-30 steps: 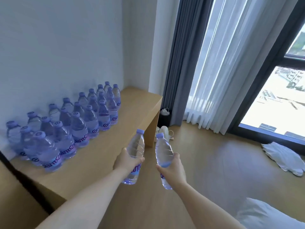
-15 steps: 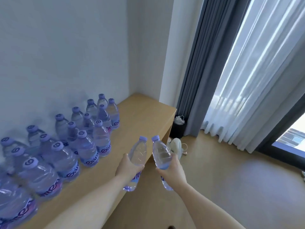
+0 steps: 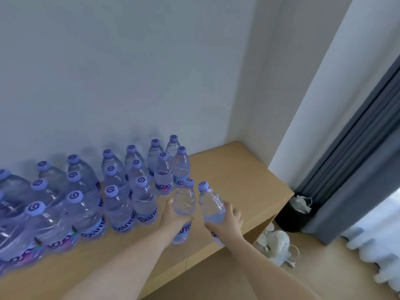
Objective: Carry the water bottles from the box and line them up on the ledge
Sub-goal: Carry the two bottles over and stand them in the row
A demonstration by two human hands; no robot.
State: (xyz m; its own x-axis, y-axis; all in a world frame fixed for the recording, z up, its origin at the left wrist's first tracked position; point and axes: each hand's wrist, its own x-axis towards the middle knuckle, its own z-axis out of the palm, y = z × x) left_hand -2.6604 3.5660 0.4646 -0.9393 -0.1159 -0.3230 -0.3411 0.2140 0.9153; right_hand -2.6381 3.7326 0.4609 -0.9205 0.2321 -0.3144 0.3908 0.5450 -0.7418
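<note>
I see bare ledge (image 3: 233, 180) ahead and right of my two gripped bottles; the standing bottles (image 3: 121, 198) crowd my left, wall (image 3: 129, 72) behind them.

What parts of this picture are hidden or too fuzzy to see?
Head view, the only one:
- The bottles on the ledge at far left are blurred and cut by the picture's edge, so no full count.
- The left hand and right hand cover the labels of their bottles.
- The box is out of view.
</note>
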